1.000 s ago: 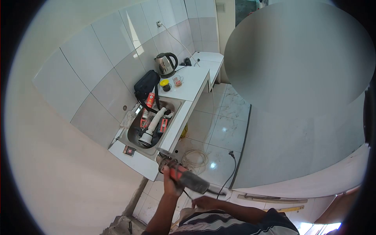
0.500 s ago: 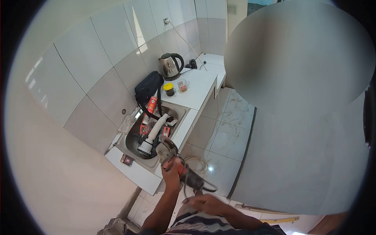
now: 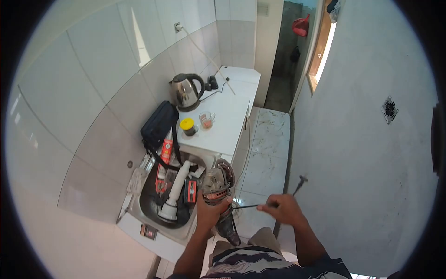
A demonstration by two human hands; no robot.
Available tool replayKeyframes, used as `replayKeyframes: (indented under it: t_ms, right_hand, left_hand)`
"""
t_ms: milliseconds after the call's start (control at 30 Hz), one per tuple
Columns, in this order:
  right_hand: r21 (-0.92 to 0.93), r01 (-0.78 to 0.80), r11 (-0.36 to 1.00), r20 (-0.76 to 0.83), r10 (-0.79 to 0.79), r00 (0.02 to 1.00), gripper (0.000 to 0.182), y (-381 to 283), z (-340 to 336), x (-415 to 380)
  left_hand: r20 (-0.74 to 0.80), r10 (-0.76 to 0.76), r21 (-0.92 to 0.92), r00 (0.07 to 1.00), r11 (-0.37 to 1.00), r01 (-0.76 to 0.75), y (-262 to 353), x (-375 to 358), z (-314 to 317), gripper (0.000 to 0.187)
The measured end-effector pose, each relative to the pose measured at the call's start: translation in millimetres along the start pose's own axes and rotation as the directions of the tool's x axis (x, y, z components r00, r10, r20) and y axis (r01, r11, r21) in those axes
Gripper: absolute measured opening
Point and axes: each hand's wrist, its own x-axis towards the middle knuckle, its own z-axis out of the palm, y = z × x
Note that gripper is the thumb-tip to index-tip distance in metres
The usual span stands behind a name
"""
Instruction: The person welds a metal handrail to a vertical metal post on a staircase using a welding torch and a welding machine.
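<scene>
Head view. Left hand [image 3: 210, 215] wrapped tight around the body of an angle grinder [image 3: 219, 191], disc end up and away from the person, tail end pointing down toward the torso. Grinder sits over the front edge of the counter [image 3: 227, 125], just right of the sink [image 3: 149, 195].

Right hand [image 3: 281, 209] out to the right of the grinder, fingers pinched closed on the grinder's black cord [image 3: 251, 206]. Cord runs taut between the two hands, then on past the right hand to a plug [image 3: 301, 180] hanging just above and right of it, in front of the grey wall.

Left of the left hand, in the sink: a white drain pipe [image 3: 175, 190] lying lengthwise, red-and-black cartons beside it. Beyond the sink, farther from the hands: a black bag [image 3: 158, 124] against the tiled wall, a yellow-lidded jar [image 3: 187, 126], a glass mug [image 3: 206, 120], then a steel kettle [image 3: 185, 91] at the back of the counter.

Below both hands: tiled floor, the person's striped shirt at the frame's bottom edge.
</scene>
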Motion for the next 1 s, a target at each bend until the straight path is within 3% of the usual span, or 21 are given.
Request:
replayKeyframes:
  t_ms: [33, 100, 133, 167, 200, 233, 267, 300, 333, 367, 400, 500, 567, 633, 667, 733, 800, 833, 900, 967, 1000]
  right_hand:
    - [0.146, 0.133, 0.980, -0.006, -0.134, 0.991, 0.036, -15.0, 2.3, -5.2]
    - [0.315, 0.393, 0.864, -0.091, -0.384, 0.919, 0.023, -44.2, 14.3, -13.0]
    - [0.298, 0.384, 0.874, -0.034, -0.392, 0.919, 0.030, -41.0, 37.0, -13.1]
    - [0.442, 0.280, 0.852, 0.099, -0.357, 0.929, 0.034, -41.8, 55.7, -13.6]
    - [0.565, 0.155, 0.811, 0.232, -0.336, 0.913, 0.040, -43.0, 66.5, -7.8]
    - [0.566, 0.157, 0.809, 0.230, -0.338, 0.913, 0.040, -44.3, 68.8, 3.9]
    - [0.675, 0.045, 0.736, 0.304, -0.333, 0.893, 0.040, -44.2, 69.2, 16.5]
    - [0.724, -0.015, 0.690, 0.339, -0.337, 0.878, 0.039, -34.0, 70.1, 31.0]
    - [0.764, -0.078, 0.641, 0.374, -0.340, 0.863, 0.039, -23.8, 71.0, 45.3]
    - [0.683, -0.103, 0.723, 0.427, -0.281, 0.860, 0.036, 5.1, 77.6, 70.7]
    - [0.591, -0.124, 0.797, 0.473, -0.218, 0.854, 0.033, 34.3, 79.9, 97.9]
    - [0.558, -0.020, 0.830, 0.320, -0.193, 0.927, 0.021, 122.9, 56.0, 175.4]
    - [0.574, -0.038, 0.818, 0.278, -0.151, 0.949, 0.018, 154.7, 16.4, 222.5]
    - [0.584, -0.353, 0.731, 0.445, 0.076, 0.892, 0.018, 166.7, -44.2, 271.5]
    - [0.579, -0.379, 0.722, 0.469, 0.085, 0.879, 0.018, 173.3, -57.2, 282.3]
    - [0.838, -0.398, 0.373, 0.403, 0.069, 0.913, 0.018, 182.3, -84.4, 320.9]
    - [0.888, -0.348, 0.300, 0.317, 0.147, 0.937, 0.019, 177.4, -94.7, 355.7]
    - [0.929, -0.290, 0.231, 0.238, 0.230, 0.944, 0.021, 174.2, -96.8, 366.6]
    - [0.922, -0.301, 0.244, 0.252, 0.215, 0.944, 0.030, 167.3, -116.9, 386.2]
    - [0.904, -0.230, 0.362, 0.189, 0.146, 0.971, 0.038, 172.2, -126.5, 411.7]
    - [0.853, -0.257, 0.454, 0.238, 0.100, 0.966, 0.053, 175.1, -138.5, 423.7]
  left_hand:
    - [0.013, 0.008, -0.005, 1.000, 1.000, -0.008, -4.8, 10.9, 8.6, 0.074]
    - [-0.214, 0.185, 0.064, 0.959, 0.982, -0.176, -15.4, 30.7, 29.8, 0.074]
    - [-0.283, 0.201, -0.058, 0.938, 0.972, -0.226, -28.9, 43.4, 42.2, 0.063]
    - [-0.287, 0.201, -0.063, 0.937, 0.972, -0.227, -45.1, 61.1, 51.3, 0.063]
    - [-0.385, 0.053, -0.226, 0.921, 0.963, -0.150, -56.6, 81.2, 60.5, 0.053]
    - [-0.450, -0.107, -0.385, 0.886, 0.919, -0.085, -67.6, 97.8, 66.7, 0.043]
    - [-0.359, -0.218, -0.532, 0.908, 0.847, -0.007, -53.3, 111.6, 70.6, 0.034]
    - [-0.357, -0.216, -0.527, 0.909, 0.850, -0.005, -39.7, 124.1, 71.3, 0.034]
    - [-0.098, -0.282, -0.724, 0.954, 0.678, 0.126, -26.6, 137.2, 70.8, 0.039]
    - [0.169, -0.276, -0.841, 0.946, 0.461, 0.284, -15.6, 150.3, 73.5, 0.044]
    - [0.222, -0.317, -0.809, 0.922, 0.468, 0.355, -7.2, 164.2, 79.9, 0.063]
    - [0.323, -0.290, -0.715, 0.901, 0.548, 0.433, 2.8, 202.3, 111.7, 0.062]
    - [0.253, -0.325, -0.719, 0.911, 0.567, 0.402, -5.5, 240.0, 146.7, 0.058]
    - [0.208, -0.283, -0.515, 0.936, 0.782, 0.351, 6.4, 276.3, 187.0, 0.053]
    - [0.251, -0.284, -0.516, 0.926, 0.770, 0.376, 6.4, 297.0, 203.7, 0.044]
    - [0.147, -0.241, -0.481, 0.959, 0.830, 0.282, 5.8, 340.1, 247.1, 0.041]
    - [-0.014, -0.164, -0.424, 0.986, 0.894, 0.143, 10.4, 378.1, 284.1, 0.036]
    - [-0.017, -0.186, -0.435, 0.982, 0.886, 0.161, 8.6, 396.6, 297.3, 0.036]
    - [-0.125, -0.168, -0.396, 0.978, 0.912, 0.106, -0.5, 426.9, 312.8, 0.036]
    - [-0.100, -0.241, -0.499, 0.965, 0.851, 0.161, -2.9, 456.3, 325.9, 0.046]
    - [-0.146, -0.195, -0.499, 0.970, 0.861, 0.098, -6.9, 473.2, 333.3, 0.046]
